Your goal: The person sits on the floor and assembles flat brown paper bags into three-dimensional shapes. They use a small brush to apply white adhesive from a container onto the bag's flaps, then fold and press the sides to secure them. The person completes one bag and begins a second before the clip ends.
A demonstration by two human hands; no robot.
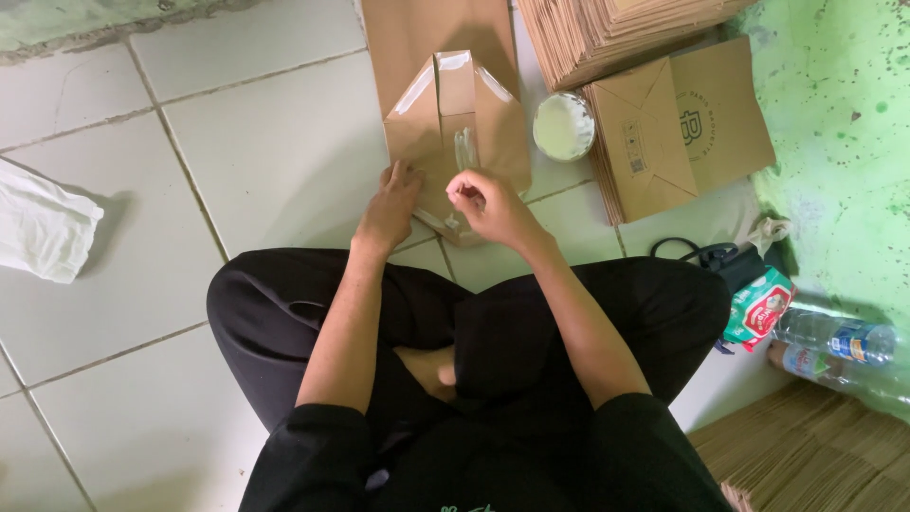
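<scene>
A brown paper bag (455, 133) lies flat at far centre; right of it, stacked brown folded bags (678, 128); near right, a red-green packet (758, 308) beside labelled plastic bottles (834, 341)

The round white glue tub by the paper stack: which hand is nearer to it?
Right. The right hand hovers over the brown paper bag, just below-left of the glue tub; the left hand presses the bag's far edge.
</scene>
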